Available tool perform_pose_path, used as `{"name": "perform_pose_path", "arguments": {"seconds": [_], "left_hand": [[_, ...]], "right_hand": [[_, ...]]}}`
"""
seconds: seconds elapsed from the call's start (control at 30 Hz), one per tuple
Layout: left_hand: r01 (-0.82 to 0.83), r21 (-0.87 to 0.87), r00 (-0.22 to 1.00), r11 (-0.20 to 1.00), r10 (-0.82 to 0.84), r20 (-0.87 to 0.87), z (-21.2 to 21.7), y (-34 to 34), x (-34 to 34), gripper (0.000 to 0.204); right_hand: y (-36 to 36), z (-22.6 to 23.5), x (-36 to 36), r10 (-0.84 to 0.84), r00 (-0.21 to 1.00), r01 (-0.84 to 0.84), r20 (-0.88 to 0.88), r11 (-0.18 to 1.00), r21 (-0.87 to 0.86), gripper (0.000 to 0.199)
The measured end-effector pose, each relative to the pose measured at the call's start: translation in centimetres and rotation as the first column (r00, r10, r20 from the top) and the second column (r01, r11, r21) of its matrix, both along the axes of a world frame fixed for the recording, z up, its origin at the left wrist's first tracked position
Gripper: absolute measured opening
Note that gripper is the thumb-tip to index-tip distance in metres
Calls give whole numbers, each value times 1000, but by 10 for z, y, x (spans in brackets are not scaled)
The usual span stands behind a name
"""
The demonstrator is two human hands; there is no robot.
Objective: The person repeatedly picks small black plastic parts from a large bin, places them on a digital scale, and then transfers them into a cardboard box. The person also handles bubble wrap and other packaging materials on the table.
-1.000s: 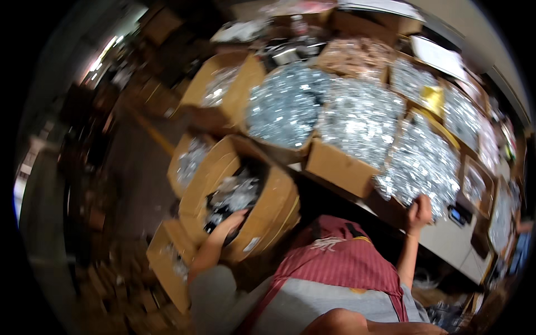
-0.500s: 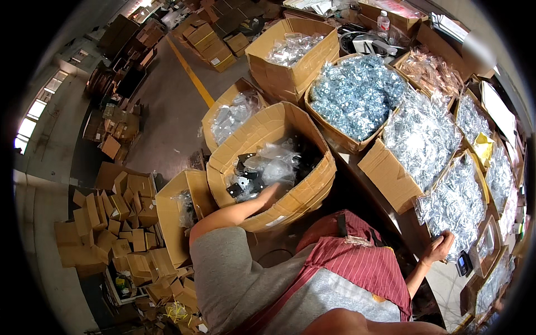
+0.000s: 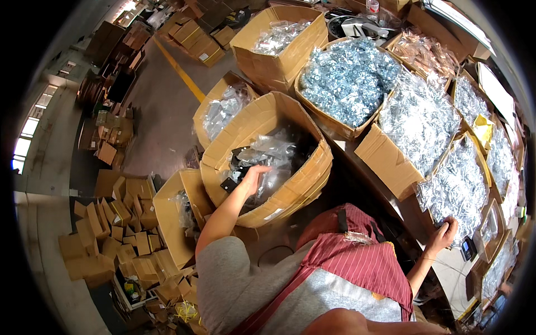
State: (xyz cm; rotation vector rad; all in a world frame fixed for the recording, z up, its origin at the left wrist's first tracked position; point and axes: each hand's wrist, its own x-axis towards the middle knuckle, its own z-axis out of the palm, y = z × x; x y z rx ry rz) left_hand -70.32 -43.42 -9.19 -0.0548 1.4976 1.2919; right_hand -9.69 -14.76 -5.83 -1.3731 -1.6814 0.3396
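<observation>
My left hand (image 3: 254,177) reaches down into a large cardboard box (image 3: 223,139), its fingers closed on a clear plastic bag (image 3: 272,180). Around it in the box lie more crinkled clear bags (image 3: 273,146) and black flat parts with holes (image 3: 228,184). My right hand (image 3: 444,235) rests at the table edge, against the near end of a heap of small clear bags with silvery parts (image 3: 455,190). Its fingers are curled, and what they hold, if anything, is hidden.
A small dark device with a screen (image 3: 468,249) lies right of my right hand. Boxes of bluish metal parts (image 3: 352,81), silvery bags (image 3: 419,134) and copper-coloured parts (image 3: 427,53) line the table. Flattened and opened cartons (image 3: 111,234) pile up on the left.
My left hand has risen from under the bags and moved left, now showing on top of them. The right hand has shifted slightly up along the silvery heap. The view has tilted a little.
</observation>
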Motion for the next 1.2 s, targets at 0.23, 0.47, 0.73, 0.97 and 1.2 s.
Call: {"name": "perform_pose_path", "arguments": {"seconds": [0.23, 0.47, 0.73, 0.97, 1.2], "left_hand": [[-252, 573, 908, 780, 395, -138, 108, 32, 38, 32], [-34, 819, 946, 573, 283, -159, 195, 81, 146, 68], [-77, 743, 988, 665, 151, -33, 183, 96, 220, 75], [-193, 666, 967, 720, 23, 255, 179, 82, 200, 64], [-198, 660, 944, 725, -41, 328, 179, 93, 204, 52]], "right_hand": [[-27, 83, -65, 223, 886, -222, -408, 974, 49, 23], [-52, 167, -222, 930, 355, -933, -91, 347, -90, 51], [-81, 129, -286, 789, 205, -960, -580, 46, -277, 50], [-63, 98, -265, -201, 114, -973, -973, -221, -68, 65], [-44, 111, -242, -317, 76, -959, -945, -282, 17, 84]]}}
